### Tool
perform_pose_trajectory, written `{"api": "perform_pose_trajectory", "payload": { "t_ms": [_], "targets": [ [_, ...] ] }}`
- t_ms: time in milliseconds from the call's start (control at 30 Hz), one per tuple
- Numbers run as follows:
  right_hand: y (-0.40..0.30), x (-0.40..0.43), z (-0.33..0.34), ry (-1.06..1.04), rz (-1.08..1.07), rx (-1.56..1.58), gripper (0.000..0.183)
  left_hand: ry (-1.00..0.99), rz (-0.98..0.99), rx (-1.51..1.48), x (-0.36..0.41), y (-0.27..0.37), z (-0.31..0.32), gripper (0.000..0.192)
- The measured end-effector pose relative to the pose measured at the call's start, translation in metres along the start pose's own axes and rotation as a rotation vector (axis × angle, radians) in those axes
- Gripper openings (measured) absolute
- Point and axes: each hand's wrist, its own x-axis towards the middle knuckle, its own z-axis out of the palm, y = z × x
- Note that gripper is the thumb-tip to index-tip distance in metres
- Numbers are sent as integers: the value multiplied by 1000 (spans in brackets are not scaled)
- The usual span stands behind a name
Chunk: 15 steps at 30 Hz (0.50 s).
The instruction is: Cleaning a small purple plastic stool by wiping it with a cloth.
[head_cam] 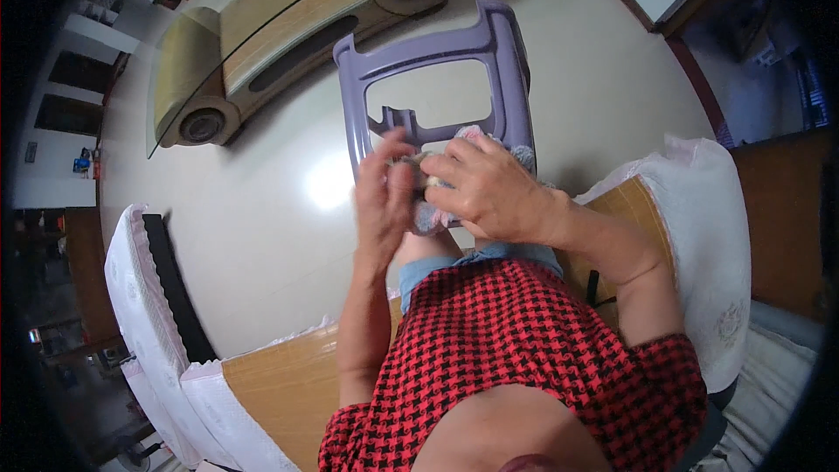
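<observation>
A fluffy pink and grey-blue textile piece point(429, 217) lies between my hands, over the near end of a purple plastic stool point(436, 58). My right hand point(485, 190) has its fingers curled on the soft material, which shows beyond the knuckles and under the palm. Beside it, my left hand point(382, 193) is blurred, with its fingers raised at the textile's left side. Whether those fingers pinch anything cannot be made out. Both hands partly cover the textile, so its full shape is hidden. The stool's frame has a large opening through which the floor shows.
I sit on a seat with a tan mat point(282, 387) and white quilted covers point(708, 262). Ahead on the left stands a low table with a glass top point(262, 33) and rounded, scroll-like ends. Pale glossy floor point(262, 210) surrounds the stool. A doorway point(741, 72) opens at the right.
</observation>
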Motion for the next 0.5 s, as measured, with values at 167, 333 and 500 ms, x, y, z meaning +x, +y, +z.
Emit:
{"api": "perform_pose_trajectory", "payload": {
  "t_ms": [167, 333, 500],
  "targets": [
    [8, -14, -10, -33, -20, 57, 17, -138, 227, 84, 5, -16, -1, 40],
    [41, -48, -40, -15, 42, 13, 25, -130, 284, 259, 5, -8, 2, 30],
    [61, -44, -32, 112, 264, -26, 26, -152, 483, 458, 13, -4, 6, 18]
  ]
}}
